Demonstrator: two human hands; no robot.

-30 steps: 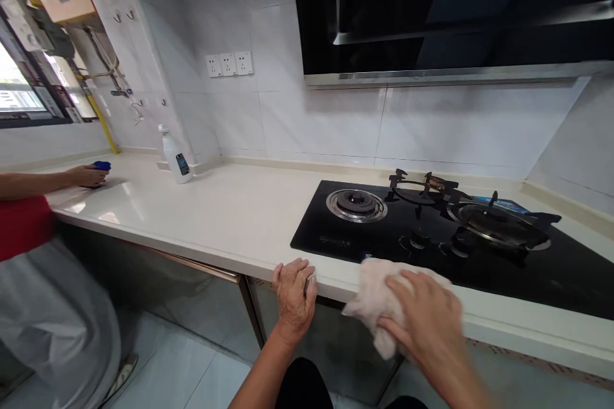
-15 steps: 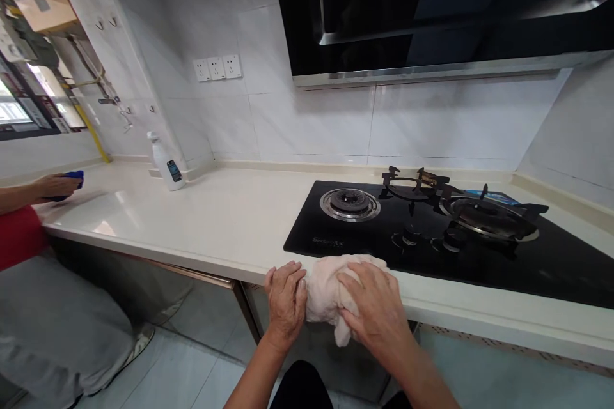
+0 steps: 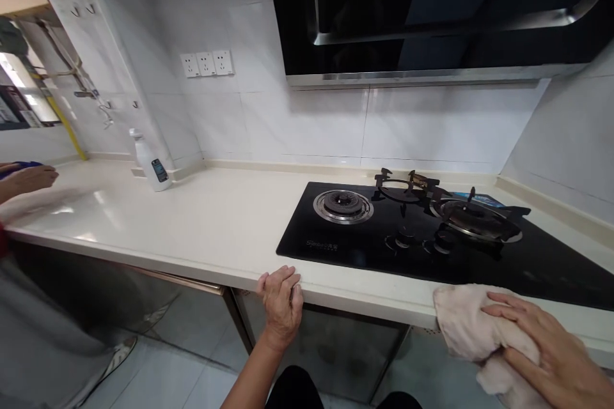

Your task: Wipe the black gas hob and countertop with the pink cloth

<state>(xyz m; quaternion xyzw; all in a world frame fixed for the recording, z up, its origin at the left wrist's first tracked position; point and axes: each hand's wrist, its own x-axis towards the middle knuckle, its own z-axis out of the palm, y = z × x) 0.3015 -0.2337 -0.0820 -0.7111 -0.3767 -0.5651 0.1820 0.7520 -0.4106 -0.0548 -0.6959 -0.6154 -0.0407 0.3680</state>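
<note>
My right hand (image 3: 542, 345) presses a pale pink cloth (image 3: 470, 319) over the front edge of the white countertop (image 3: 230, 217), to the right. Its fingers are bent around the bunched cloth, and part of the cloth hangs below the edge. My left hand (image 3: 281, 300) rests on the same edge, near the left front corner of the black gas stove (image 3: 364, 249). It holds nothing, and its fingers lie bent over the edge.
A white spray bottle (image 3: 151, 163) stands at the back left. Loose black pan supports (image 3: 405, 188) sit on the stove under a dark range hood (image 3: 432, 19). At far left, another person's hand (image 3: 31, 179) touches a blue cloth (image 3: 19, 166).
My right hand has moved the pink cloth rightward along the counter edge, away from my left hand, which stays in place. The other person's hand appears farther left.
</note>
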